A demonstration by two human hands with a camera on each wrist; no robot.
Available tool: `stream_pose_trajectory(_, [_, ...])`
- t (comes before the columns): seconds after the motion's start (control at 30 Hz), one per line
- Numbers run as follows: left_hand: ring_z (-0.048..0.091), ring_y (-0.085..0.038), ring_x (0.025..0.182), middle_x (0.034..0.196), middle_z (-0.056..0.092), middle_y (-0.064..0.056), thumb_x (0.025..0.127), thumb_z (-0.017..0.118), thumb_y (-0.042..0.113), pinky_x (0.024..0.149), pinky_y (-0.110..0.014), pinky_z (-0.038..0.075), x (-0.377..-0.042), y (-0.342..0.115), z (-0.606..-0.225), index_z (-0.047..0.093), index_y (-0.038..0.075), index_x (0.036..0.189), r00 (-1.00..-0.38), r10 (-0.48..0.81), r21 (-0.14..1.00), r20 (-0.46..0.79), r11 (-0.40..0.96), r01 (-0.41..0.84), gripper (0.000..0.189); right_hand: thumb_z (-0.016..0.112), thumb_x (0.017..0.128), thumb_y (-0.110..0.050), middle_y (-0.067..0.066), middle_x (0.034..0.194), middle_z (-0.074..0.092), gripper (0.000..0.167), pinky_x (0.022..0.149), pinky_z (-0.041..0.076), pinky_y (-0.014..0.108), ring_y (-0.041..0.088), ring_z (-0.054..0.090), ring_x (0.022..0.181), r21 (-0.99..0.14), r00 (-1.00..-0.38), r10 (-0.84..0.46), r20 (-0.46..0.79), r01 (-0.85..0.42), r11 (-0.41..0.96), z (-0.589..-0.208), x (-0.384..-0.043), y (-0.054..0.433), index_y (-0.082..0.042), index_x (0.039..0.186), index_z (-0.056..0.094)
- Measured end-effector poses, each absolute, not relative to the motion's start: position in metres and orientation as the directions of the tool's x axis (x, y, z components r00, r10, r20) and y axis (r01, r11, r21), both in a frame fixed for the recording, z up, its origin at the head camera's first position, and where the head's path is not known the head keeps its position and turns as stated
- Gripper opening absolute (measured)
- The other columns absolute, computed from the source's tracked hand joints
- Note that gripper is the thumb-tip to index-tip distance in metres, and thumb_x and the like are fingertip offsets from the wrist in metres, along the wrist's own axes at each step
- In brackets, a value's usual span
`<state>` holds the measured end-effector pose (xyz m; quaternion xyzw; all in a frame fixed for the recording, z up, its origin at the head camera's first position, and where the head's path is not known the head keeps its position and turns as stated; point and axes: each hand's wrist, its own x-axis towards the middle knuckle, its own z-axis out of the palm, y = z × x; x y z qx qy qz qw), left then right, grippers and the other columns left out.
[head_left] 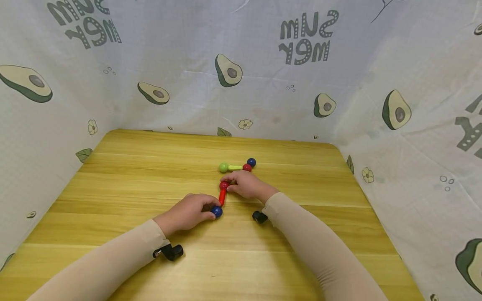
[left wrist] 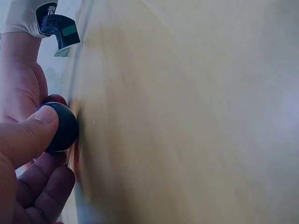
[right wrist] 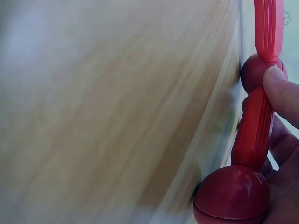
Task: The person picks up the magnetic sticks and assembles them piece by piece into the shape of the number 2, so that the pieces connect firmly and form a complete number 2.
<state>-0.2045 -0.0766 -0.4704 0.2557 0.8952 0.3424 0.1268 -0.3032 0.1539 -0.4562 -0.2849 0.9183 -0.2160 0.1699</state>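
Note:
My left hand [head_left: 190, 211] pinches a blue ball [head_left: 216, 211], the thumb pressed on it in the left wrist view, where the ball [left wrist: 66, 130] looks nearly black. It lies at the near end of a red ribbed stick [head_left: 222, 197]. At that stick's far end is a red ball [head_left: 224, 186], which my right hand [head_left: 246, 184] holds between thumb and fingers. Seen from the right wrist, my thumb [right wrist: 275, 77] touches a red ball between two red sticks. A second stick [right wrist: 252, 133] runs under my hand to a larger-looking red ball [right wrist: 233, 193].
Just beyond my right hand, a green ball [head_left: 224, 167], a yellow-green stick [head_left: 235, 168], another red ball [head_left: 247, 167] and a blue ball [head_left: 251, 162] form a row. The wooden table [head_left: 150, 167] meets avocado-print cloth [head_left: 196, 104] at the back and sides.

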Motion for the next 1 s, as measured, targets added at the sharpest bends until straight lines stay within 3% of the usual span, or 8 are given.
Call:
stream_pose_trajectory(0.2, [0.071, -0.012, 0.11, 0.117, 0.077, 0.006, 0.097, 0.077, 0.025, 0.103, -0.044, 0.056, -0.206, -0.073, -0.47, 0.073, 0.019, 0.126, -0.841, 0.539, 0.693, -0.056, 0.627, 0.355, 0.029, 0.07, 0.102, -0.017, -0.001, 0.131, 0.073, 0.035, 0.111, 0.051, 0.041, 0.017, 0.066, 0.118, -0.503, -0.776, -0.601, -0.19, -0.449, 0.739, -0.456, -0.303, 0.154, -0.02, 0.137, 0.07])
stream_pose_trajectory(0.67, [0.067, -0.004, 0.097, 0.105, 0.075, 0.013, 0.096, 0.079, 0.026, 0.096, -0.039, 0.057, -0.21, -0.067, -0.471, 0.073, 0.022, 0.117, -0.845, 0.53, 0.698, -0.073, 0.632, 0.336, 0.021, 0.07, 0.102, -0.017, -0.001, 0.133, 0.072, 0.035, 0.113, 0.05, 0.042, 0.02, 0.066, 0.125, -0.498, -0.772, -0.61, -0.179, -0.464, 0.733, -0.454, -0.301, 0.154, -0.019, 0.137, 0.07])
stream_pose_trajectory(1.0, [0.066, -0.003, 0.095, 0.102, 0.074, 0.015, 0.096, 0.079, 0.027, 0.093, -0.035, 0.056, -0.211, -0.066, -0.472, 0.073, 0.023, 0.115, -0.838, 0.542, 0.698, -0.055, 0.621, 0.356, 0.02, 0.071, 0.101, -0.016, -0.003, 0.128, 0.074, 0.034, 0.111, 0.051, 0.04, 0.018, 0.067, 0.119, -0.525, -0.779, -0.602, -0.175, -0.443, 0.727, -0.456, -0.301, 0.153, -0.018, 0.136, 0.071])
